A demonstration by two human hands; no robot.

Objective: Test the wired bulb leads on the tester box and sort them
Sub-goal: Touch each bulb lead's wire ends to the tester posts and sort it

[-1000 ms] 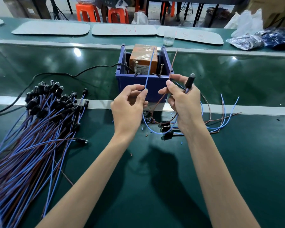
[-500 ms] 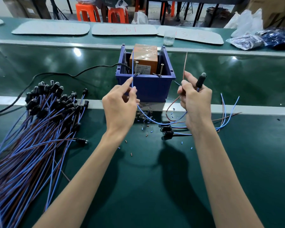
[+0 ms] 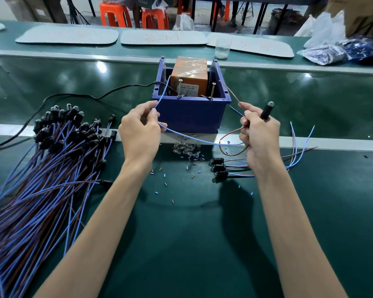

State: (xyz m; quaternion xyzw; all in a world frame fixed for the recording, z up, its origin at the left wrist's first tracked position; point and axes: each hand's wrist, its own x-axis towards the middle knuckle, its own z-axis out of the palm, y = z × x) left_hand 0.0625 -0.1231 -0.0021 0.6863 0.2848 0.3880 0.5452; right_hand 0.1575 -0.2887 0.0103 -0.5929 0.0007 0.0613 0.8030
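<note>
**Hands widen and the leads lean in toward the tester's screws**

Since half a second ago the left hand [image 3: 140, 130] has drifted outward. The brown lead [image 3: 230, 91], upright then, now tilts inward over the right wall of the tester box [image 3: 192, 112].

The left hand pinches the blue lead [image 3: 163, 93] between thumb and forefinger. That lead's free length slants up and to the right, and its tip ends just left of the left screw [image 3: 179, 88].

The right hand [image 3: 260, 134] pinches the brown lead, with the black bulb [image 3: 267, 109] standing up out of its curled fingers. The brown tip points up and to the left, short of the right screw [image 3: 213, 90].

Each screw lies inward of and beyond its own hand, so each tip likely needs only a short push toward the box's middle. I cannot tell whether either tip is touching metal yet.

An untested bundle [image 3: 52, 168] lies well to the left. A few sorted leads [image 3: 219, 168] lie on the belt just below the right hand.
</note>
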